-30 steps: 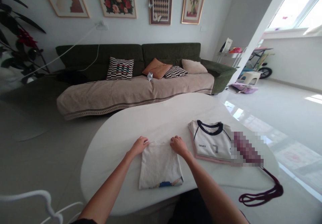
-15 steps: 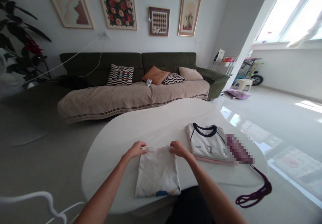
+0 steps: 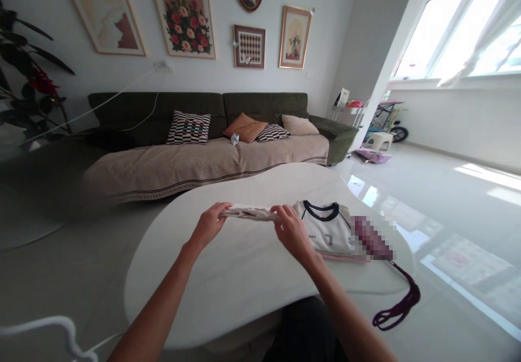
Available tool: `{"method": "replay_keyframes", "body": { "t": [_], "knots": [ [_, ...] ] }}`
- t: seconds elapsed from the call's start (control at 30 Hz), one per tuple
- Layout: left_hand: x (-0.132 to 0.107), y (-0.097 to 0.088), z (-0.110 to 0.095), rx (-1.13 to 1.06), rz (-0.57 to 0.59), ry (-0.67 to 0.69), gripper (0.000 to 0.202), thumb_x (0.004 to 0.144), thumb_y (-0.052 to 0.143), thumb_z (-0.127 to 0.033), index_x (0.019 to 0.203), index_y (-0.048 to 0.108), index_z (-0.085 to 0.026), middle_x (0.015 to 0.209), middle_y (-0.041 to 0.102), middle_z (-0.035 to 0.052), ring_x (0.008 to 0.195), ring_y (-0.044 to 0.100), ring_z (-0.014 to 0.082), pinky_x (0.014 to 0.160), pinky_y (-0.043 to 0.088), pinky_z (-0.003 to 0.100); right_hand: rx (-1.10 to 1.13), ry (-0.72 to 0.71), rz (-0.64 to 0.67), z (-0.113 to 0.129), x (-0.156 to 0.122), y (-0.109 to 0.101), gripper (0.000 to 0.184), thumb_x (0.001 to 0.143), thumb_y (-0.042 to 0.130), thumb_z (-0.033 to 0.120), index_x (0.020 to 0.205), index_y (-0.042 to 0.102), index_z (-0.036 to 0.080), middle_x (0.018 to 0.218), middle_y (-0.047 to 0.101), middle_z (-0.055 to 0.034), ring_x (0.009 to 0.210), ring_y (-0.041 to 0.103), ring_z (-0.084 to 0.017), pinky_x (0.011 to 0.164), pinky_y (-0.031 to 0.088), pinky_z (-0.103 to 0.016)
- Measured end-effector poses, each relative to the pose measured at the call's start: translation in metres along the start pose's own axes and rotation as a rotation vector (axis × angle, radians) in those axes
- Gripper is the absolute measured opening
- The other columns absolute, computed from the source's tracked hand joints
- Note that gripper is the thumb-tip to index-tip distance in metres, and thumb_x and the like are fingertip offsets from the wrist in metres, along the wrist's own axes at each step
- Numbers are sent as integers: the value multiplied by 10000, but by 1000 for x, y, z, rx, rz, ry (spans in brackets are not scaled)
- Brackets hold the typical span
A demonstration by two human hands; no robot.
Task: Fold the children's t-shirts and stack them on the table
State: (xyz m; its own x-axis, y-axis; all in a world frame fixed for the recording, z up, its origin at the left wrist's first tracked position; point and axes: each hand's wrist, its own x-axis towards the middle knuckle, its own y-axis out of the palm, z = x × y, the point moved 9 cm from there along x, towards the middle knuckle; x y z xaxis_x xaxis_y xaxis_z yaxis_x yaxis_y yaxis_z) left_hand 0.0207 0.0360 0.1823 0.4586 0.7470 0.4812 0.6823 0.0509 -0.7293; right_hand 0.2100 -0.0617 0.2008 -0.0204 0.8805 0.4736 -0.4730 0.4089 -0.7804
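Observation:
A folded white garment (image 3: pixel 250 213) hangs level above the table, seen edge-on as a thin layered strip; its exact kind is hidden by the folds. My left hand (image 3: pixel 210 222) pinches its left end, and my right hand (image 3: pixel 288 227) grips the right end. Just right of my right hand, a folded white T-shirt (image 3: pixel 329 230) with a navy collar and a number lies on the white table (image 3: pixel 195 291). Pink folded cloth (image 3: pixel 345 259) shows beneath that T-shirt.
A blurred-out dark red object (image 3: pixel 372 238) rests by the T-shirt's right side, its cord (image 3: pixel 407 302) hanging past the table edge. Behind the table stands a green sofa (image 3: pixel 163 107) with several cushions. A white curved frame (image 3: pixel 49 321) is at lower left.
The white garment, flat on the table before, is now lifted and tilted edge-on, held by both hands and moved away from me. The view has shifted slightly right and up.

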Motion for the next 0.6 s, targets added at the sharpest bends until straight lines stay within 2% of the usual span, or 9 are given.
{"method": "replay_keyframes", "body": {
  "t": [0.07,0.13,0.2,0.27,0.4,0.5,0.6],
  "knots": [
    [-19,24,20,24,112,-44,436,697,398,-28,1071,560,-184,1042,607,42,977,551,148,879,405,265,64,-93,158,17,-25,26,357,720,430,82,1051,514,182,952,558,-61,903,502,-165,766,387,-256],
    [-42,50,46,57,278,-138,532,637,377,35,1092,560,-172,1043,617,43,979,555,139,894,394,249,186,-178,415,27,-53,60,326,743,489,167,1065,526,202,939,584,-37,814,545,-135,723,407,-226],
    [-64,70,65,95,408,-224,564,609,370,60,1087,573,-160,1061,620,46,996,553,134,915,377,235,232,-161,583,20,-73,87,280,762,510,245,1037,554,221,909,610,-13,742,568,-108,695,416,-201],
    [-74,78,70,128,434,-253,523,642,374,48,1079,584,-148,1095,607,56,1030,537,130,936,355,220,174,-57,591,-5,-77,101,249,784,476,237,1010,578,212,935,623,-22,787,580,-115,736,414,-207],
    [-76,94,52,223,415,-233,381,797,396,-99,1138,555,-157,1184,553,57,1084,498,117,958,325,199,49,88,513,-52,-71,117,356,768,404,120,1085,562,157,1127,569,-94,1053,502,-186,884,364,-278],
    [-83,113,50,366,460,-344,335,844,404,-220,1139,558,-179,1169,566,71,1063,517,168,926,370,272,-10,148,508,-74,-75,131,424,749,398,99,1143,539,170,1206,529,-89,1163,414,-199,929,335,-303],
    [-93,126,52,419,464,-420,324,851,397,-249,1107,578,-169,1121,595,102,1032,535,227,882,401,359,-58,207,498,-84,-89,140,462,759,391,113,1198,502,204,1288,471,-59,1219,348,-200,941,324,-329]
  ]
}}
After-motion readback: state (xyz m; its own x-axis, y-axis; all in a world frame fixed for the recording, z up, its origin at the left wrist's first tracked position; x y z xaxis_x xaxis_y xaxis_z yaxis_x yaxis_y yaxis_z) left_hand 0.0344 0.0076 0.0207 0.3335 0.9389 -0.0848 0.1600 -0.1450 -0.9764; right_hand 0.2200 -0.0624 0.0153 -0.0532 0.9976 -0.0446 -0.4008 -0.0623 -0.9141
